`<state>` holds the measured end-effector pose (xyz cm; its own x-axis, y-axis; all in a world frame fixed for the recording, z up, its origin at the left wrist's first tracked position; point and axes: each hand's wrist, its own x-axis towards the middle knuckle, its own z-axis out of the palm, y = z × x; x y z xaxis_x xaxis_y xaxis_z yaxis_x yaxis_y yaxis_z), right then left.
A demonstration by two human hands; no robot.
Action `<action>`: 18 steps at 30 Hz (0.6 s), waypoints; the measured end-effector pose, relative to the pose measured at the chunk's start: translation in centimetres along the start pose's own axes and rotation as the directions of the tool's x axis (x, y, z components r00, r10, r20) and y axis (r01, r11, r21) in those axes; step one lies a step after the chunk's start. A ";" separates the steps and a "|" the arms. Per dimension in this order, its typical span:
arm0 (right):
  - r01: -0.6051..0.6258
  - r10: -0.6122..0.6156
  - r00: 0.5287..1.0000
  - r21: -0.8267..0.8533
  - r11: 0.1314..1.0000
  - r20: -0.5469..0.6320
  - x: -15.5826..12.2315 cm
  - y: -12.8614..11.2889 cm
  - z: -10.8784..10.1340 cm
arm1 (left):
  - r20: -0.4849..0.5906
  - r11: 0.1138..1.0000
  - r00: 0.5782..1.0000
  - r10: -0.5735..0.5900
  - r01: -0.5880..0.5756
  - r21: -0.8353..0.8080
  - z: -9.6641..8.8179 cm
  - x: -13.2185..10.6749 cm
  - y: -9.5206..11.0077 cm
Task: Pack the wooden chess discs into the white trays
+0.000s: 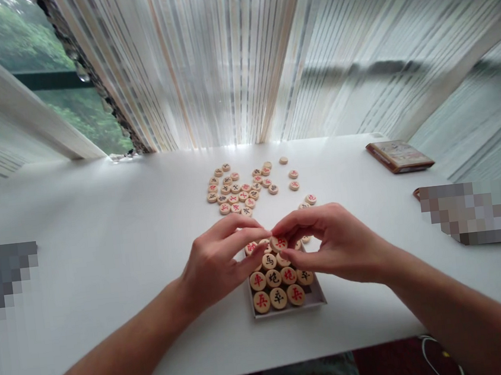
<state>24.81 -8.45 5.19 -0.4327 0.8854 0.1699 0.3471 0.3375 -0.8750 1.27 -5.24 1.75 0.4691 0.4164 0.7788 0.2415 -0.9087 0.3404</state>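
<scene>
My right hand [327, 236] pinches a round wooden xiangqi piece [278, 243] with a red character, thumb below and fingers above. From the other side, my left hand [222, 255] brings its thumb and index finger to the piece's left edge, closed against it. Both hands are over a shallow open box [318, 297] holding rows of xiangqi pieces face up, some red and some black. In its front row are three pieces, including a black one [278, 298] in the middle; a gap shows at the front right corner. My fingers hide part of the back rows.
Many loose xiangqi pieces [235, 198] are scattered beyond the box on the white table [124, 224]. A few lie apart, such as one red piece [311, 199]. A flat brown-edged box [399, 156] is at the back right. Pixelated patches cover things at both sides.
</scene>
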 end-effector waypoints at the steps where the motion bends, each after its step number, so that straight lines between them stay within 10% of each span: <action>1: 0.009 -0.009 1.000 -0.031 0.999 -0.008 -0.4 -0.1 -0.2 | -0.007 1.000 1.000 -0.008 0.008 0.002 0.0 0.1 0.0; 18: 0.011 0.005 0.998 -0.246 0.969 0.065 -7.4 1.4 -0.8 | 0.007 0.997 0.998 -0.060 0.060 0.046 -0.2 0.5 0.4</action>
<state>29.20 -14.24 3.07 -0.4842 0.8643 0.1361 0.5359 0.4159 -0.7348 1.46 -5.35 2.37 0.4594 0.4705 0.7534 0.3081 -0.8799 0.3617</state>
